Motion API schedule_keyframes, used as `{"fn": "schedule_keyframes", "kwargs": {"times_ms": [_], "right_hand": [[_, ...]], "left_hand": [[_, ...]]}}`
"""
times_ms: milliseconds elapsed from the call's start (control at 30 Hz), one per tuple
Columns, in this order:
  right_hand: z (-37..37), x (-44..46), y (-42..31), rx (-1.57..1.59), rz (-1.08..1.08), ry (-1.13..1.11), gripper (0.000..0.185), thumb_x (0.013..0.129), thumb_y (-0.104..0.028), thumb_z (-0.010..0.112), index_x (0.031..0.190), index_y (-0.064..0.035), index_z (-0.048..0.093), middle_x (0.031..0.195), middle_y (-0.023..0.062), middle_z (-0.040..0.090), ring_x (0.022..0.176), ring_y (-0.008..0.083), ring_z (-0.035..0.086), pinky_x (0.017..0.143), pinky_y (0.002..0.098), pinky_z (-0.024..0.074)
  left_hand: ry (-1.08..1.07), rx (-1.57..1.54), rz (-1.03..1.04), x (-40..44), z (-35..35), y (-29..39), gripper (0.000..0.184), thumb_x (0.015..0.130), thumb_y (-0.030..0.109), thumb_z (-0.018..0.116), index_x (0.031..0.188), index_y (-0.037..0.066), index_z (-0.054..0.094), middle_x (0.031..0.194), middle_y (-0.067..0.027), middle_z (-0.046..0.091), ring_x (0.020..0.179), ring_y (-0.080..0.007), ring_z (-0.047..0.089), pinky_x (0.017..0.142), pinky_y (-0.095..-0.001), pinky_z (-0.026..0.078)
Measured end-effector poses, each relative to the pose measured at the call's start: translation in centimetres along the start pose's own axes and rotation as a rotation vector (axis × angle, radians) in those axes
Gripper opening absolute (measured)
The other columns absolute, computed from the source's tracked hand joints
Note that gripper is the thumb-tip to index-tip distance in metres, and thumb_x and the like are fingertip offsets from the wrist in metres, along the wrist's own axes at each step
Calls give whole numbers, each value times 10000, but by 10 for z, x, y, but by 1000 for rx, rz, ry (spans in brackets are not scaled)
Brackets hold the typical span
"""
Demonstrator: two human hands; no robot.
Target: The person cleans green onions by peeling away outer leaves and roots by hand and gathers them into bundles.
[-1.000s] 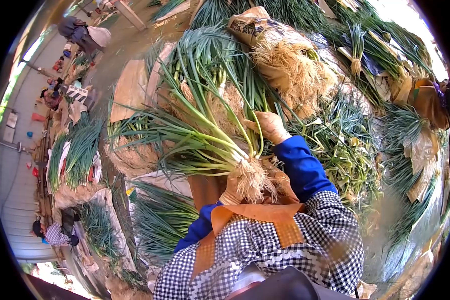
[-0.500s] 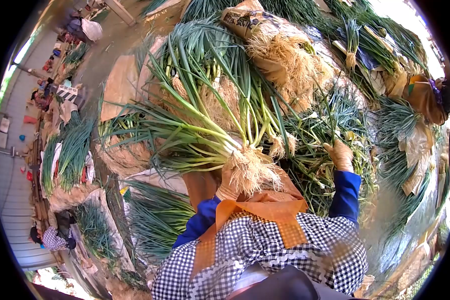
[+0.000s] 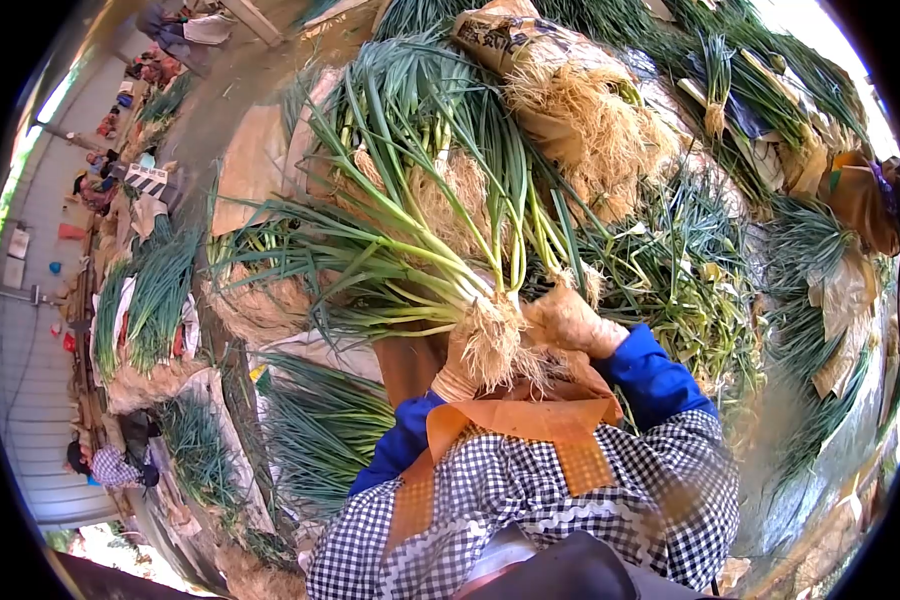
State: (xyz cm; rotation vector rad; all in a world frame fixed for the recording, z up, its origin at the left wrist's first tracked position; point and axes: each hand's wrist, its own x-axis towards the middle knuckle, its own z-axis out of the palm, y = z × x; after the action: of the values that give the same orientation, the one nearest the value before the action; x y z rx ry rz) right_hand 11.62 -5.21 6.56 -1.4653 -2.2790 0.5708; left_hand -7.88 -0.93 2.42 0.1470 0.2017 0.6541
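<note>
A thick bunch of green onions (image 3: 450, 268) fans out before my body, leaves pointing away and to the left, pale bushy roots (image 3: 494, 345) toward me. My left hand (image 3: 456, 374) is wrapped round the bunch at the root end, its fingers partly hidden behind the roots. My right hand (image 3: 573, 322) is closed against the right side of the same bunch, just above the roots; its fingertips are partly hidden by the stalks. An orange-brown apron (image 3: 515, 411) lies beneath both hands. A heap of loose, stripped leaves (image 3: 690, 300) lies to the right.
More rooted onions lie beyond the bunch, with a printed sack (image 3: 515, 45) over one pile (image 3: 595, 120). Another pile (image 3: 325, 435) is at the left. Further heaps line the right side. People work along the far left, one in a checked top (image 3: 115, 468).
My right hand has moved left from above the heap of stripped leaves to the root end of the bunch. My left hand keeps its hold in nearly the same place.
</note>
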Motion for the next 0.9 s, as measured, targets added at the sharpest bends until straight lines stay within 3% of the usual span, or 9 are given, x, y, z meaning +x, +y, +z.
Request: {"fn": "schedule_keyframes", "kwargs": {"times_ms": [67, 167, 267, 333, 533, 600, 667, 800, 900], "right_hand": [[-20, -33, -20, 248, -68, -80, 162, 813, -197, 591, 736, -54, 598, 650, 120, 598, 626, 273, 611, 591, 365, 500], [-54, -78, -4, 604, 382, -234, 228, 842, -225, 579, 887, -9, 636, 787, 155, 643, 796, 268, 641, 743, 361, 506], [-42, -98, 54, -643, 815, -203, 357, 815, -299, 618, 1047, -28, 612, 1064, 161, 617, 1007, 273, 591, 881, 361, 456], [-38, -66, 44, -35, 609, 184, 393, 821, -326, 608, 1099, -49, 585, 1133, 136, 591, 1014, 297, 576, 859, 357, 457], [-45, 42, -15, 771, 157, 80, 488, 941, -367, 452, 1287, -24, 445, 1276, 135, 495, 1191, 245, 452, 1016, 357, 330], [-48, 76, -47, 1083, -139, 181, 468, 945, -333, 452, 1283, -9, 434, 1272, 108, 495, 1196, 199, 440, 1020, 326, 320], [-40, 107, -72, 1455, -272, -75, 490, 951, -315, 448, 1332, -17, 375, 1295, 91, 464, 1221, 189, 399, 1043, 311, 283], [-6, 117, -99, 1300, -134, -480, 364, 927, -334, 485, 1043, 6, 542, 963, 107, 585, 900, 149, 536, 792, 281, 425], [-38, 73, -54, 1240, -171, -397, 334, 922, -271, 474, 1000, 50, 522, 884, 181, 592, 753, 196, 581, 673, 310, 493]], "left_hand": [[17, 16, -6, -1, 3, 2, 309, 925, 214, 499, 1177, 38, 466, 1012, -92, 546, 754, -186, 529, 638, -270, 439], [47, 50, -9, -6, 10, 9, 289, 926, 206, 502, 1161, 41, 473, 985, -84, 551, 719, -176, 526, 601, -253, 436], [97, 99, 0, -12, 24, 15, 270, 926, 198, 506, 1146, 43, 481, 958, -77, 556, 683, -166, 522, 563, -235, 434], [156, 154, 17, -18, 44, 21, 257, 927, 192, 508, 1136, 44, 485, 940, -72, 559, 659, -159, 520, 538, -223, 432], [252, 584, 228, -52, 135, 70, 300, 915, 164, 512, 1179, 29, 472, 985, -101, 561, 673, -155, 509, 473, -205, 427], [56, 113, 160, -64, 155, 89, 395, 922, 271, 478, 1241, 42, 442, 1035, -115, 549, 745, -184, 523, 499, -250, 452], [-11, -214, 187, -73, 195, 97, 490, 912, 326, 475, 1309, 48, 398, 1123, -151, 524, 790, -203, 532, 523, -274, 467], [-292, -146, 48, -88, 198, 108, 432, 911, 237, 465, 1293, 40, 425, 1251, -181, 473, 866, -194, 523, 575, -231, 497], [-157, -249, 295, -98, 200, 110, 517, 899, 239, 490, 1365, 75, 340, 1338, -206, 402, 757, -164, 590, 687, -314, 526]]}}
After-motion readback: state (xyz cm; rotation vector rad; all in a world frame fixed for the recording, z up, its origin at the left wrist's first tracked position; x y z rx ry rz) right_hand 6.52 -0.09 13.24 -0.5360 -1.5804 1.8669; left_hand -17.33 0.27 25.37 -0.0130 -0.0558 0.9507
